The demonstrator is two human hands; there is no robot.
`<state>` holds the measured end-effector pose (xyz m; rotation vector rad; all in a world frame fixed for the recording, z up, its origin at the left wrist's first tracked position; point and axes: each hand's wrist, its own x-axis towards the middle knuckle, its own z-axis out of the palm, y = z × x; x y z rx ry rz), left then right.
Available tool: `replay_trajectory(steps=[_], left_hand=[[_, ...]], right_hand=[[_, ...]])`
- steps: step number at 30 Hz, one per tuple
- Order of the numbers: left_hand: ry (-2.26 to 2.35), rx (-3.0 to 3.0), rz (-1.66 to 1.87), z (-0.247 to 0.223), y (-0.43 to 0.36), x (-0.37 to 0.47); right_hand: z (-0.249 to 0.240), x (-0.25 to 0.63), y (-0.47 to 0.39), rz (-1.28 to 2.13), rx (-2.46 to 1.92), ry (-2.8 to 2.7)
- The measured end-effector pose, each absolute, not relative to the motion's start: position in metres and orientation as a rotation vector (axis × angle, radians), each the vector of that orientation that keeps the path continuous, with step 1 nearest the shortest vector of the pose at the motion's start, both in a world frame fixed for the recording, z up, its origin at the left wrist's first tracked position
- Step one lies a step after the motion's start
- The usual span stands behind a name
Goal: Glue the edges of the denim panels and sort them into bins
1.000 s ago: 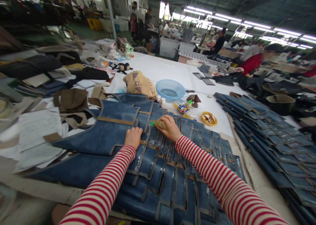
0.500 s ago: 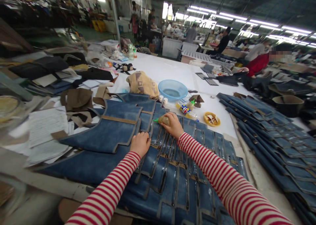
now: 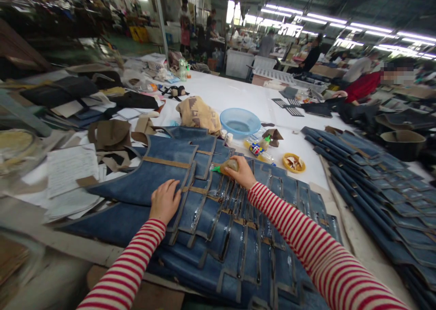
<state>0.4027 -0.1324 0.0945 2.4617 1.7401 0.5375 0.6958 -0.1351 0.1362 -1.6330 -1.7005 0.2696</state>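
Note:
My right hand (image 3: 243, 173) grips a brownish squeeze bottle (image 3: 229, 165) with a green nozzle. The bottle is tipped on its side, its nozzle pointing left just over the edge of a blue panel. My left hand (image 3: 165, 202) rests with fingers spread on the top blue panel (image 3: 166, 151), left of the bottle. Blue panels with grey edges and brown strips lie overlapped like steps beneath both hands. Shiny wet-looking streaks (image 3: 225, 237) run along several exposed edges, right of my left hand.
A blue basin (image 3: 240, 122), a patterned cloth (image 3: 197, 115), a clear bottle with a green cap (image 3: 259, 150) and a yellow dish of scraps (image 3: 293, 163) stand behind the panels. Papers (image 3: 72, 170) lie left; another panel stack (image 3: 378, 183) is at right. Co-workers are in the background.
My left hand has moved left and toward me, off the panel's stepped edge, and its fingers have spread. The right hand still holds the squeeze bottle in nearly the same place.

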Motion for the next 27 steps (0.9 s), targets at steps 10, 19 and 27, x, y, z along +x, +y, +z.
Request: replay_trajectory(steps=[10,19,27], left_hand=[[2.086,2.245,0.455,0.054,-0.144,0.329],[2.058,2.206,0.488,0.037,-0.152,0.332],[2.072,2.237,0.559,0.029,-0.154,0.332]], right_hand=[[0.125,0.692,-0.153,0.459,-1.706,-1.647],[0.125,0.685,-0.161,0.647,-1.714,-1.625],[0.130,0.683,-0.169,0.576,-1.650,-1.775]])
